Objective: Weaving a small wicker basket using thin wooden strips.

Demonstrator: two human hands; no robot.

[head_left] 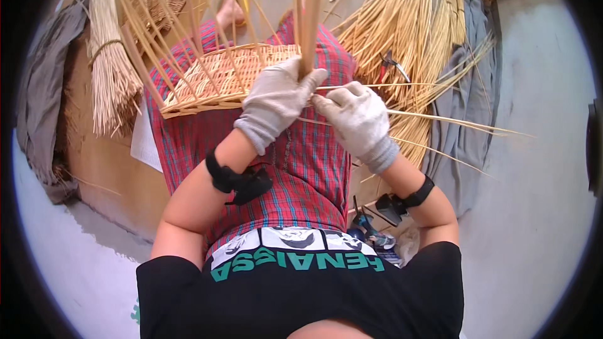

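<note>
A partly woven wicker basket lies across my lap, its flat woven base showing and thin stakes standing up around the edge. My left hand, in a whitish work glove, is closed round the basket's right corner, at the foot of two flat wooden uprights. Close beside it, my gloved right hand pinches a thin cane strand at that corner. Loose cane strands trail out to the right from under and behind this hand. The fingertips of both hands partly hide the weaving between them.
A large fanned bundle of cane lies at the right, with red-handled pliers on it. Another tied bundle is at the left. Woven panels sit at the far left. Grey cloths lie on the floor on both sides.
</note>
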